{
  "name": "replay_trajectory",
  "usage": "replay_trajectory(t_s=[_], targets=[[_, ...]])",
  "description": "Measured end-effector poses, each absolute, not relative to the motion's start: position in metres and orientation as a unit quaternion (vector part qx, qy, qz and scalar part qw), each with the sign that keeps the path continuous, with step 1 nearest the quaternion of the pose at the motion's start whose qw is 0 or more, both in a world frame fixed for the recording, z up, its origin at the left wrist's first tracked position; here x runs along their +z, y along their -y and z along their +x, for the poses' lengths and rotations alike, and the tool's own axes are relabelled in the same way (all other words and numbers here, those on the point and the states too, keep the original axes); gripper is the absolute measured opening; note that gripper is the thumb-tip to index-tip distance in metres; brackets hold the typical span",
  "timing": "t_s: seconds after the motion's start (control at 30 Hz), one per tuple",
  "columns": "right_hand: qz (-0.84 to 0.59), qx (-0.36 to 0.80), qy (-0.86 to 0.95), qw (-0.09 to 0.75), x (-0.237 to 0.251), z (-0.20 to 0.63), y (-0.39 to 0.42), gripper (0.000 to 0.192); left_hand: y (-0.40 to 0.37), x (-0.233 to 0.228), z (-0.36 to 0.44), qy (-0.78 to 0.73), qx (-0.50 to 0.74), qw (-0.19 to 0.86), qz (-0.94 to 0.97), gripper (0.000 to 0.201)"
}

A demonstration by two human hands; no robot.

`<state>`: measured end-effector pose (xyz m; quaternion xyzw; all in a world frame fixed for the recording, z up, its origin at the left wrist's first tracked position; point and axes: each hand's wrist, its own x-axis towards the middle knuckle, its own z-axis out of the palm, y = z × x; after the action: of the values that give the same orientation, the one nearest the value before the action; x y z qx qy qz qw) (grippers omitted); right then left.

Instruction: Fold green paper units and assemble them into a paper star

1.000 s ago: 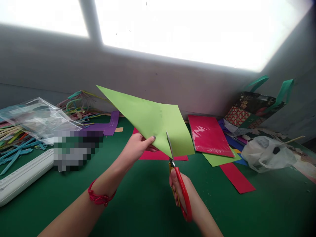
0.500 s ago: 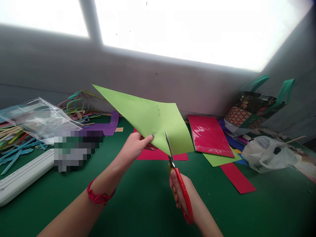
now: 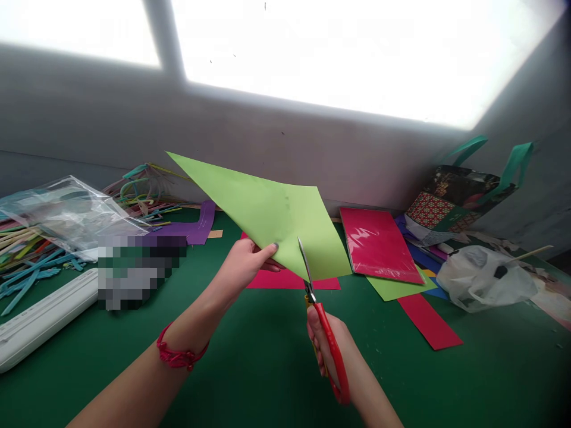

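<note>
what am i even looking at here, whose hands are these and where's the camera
The camera sits on a person's head and looks forward and down, so both hands are the wearer's own. The left hand pinches a light green sheet of paper held up in the air. The right hand grips red-handled scissors, whose blades bite into the sheet's near edge. Below is a green table with pink and red paper, a clear bag over coloured strips, a white plastic bag and a patterned tote bag.

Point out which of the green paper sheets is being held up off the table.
The large light green sheet, pinched by the left hand and met by the scissors. The other green sheet lies flat under the pink packet.
</note>
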<state>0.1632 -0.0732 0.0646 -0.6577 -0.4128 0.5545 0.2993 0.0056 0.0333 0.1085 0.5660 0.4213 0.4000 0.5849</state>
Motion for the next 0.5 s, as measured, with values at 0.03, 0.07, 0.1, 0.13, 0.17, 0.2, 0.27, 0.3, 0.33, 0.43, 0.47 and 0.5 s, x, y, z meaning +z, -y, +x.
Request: replay_trajectory(t_s=[0.03,0.07,0.1,0.13,0.17,0.2,0.27,0.3,0.33,0.43,0.47,0.5], targets=[[-0.659,0.555,0.41,0.299,0.066,0.163,0.073,0.055,-0.034,0.108,0.006,-0.42,0.401,0.584,0.567,0.036],[-0.662,0.555,0.406,0.298,0.067,0.163,0.073,0.055,-0.034,0.108,0.005,-0.419,0.401,0.584,0.569,0.035],[-0.665,0.554,0.402,0.298,0.067,0.162,0.073,0.055,-0.034,0.108,0.005,-0.418,0.4,0.583,0.571,0.035],[-0.667,0.555,0.397,0.299,0.067,0.162,0.072,0.056,-0.034,0.107,0.005,-0.417,0.399,0.583,0.572,0.035],[-0.668,0.556,0.394,0.299,0.065,0.162,0.072,0.056,-0.035,0.106,0.005,-0.416,0.399,0.582,0.574,0.035],[-0.668,0.557,0.391,0.301,0.063,0.161,0.072,0.056,-0.035,0.106,0.005,-0.415,0.398,0.582,0.575,0.035],[-0.674,0.552,0.384,0.307,0.058,0.161,0.072,0.056,-0.035,0.105,0.005,-0.415,0.397,0.58,0.577,0.035],[-0.679,0.546,0.382,0.309,0.055,0.161,0.072,0.056,-0.035,0.105,0.005,-0.415,0.397,0.58,0.578,0.035],[-0.684,0.54,0.379,0.311,0.054,0.161,0.072,0.056,-0.035,0.104,0.005,-0.415,0.397,0.58,0.578,0.035],[-0.681,0.541,0.384,0.311,0.055,0.161,0.072,0.055,-0.035,0.105,0.005,-0.413,0.399,0.582,0.576,0.035],[-0.678,0.545,0.386,0.307,0.058,0.162,0.072,0.055,-0.035,0.105,0.005,-0.413,0.399,0.583,0.575,0.035],[-0.677,0.548,0.387,0.303,0.061,0.162,0.072,0.055,-0.035,0.105,0.005,-0.414,0.4,0.583,0.574,0.035]])
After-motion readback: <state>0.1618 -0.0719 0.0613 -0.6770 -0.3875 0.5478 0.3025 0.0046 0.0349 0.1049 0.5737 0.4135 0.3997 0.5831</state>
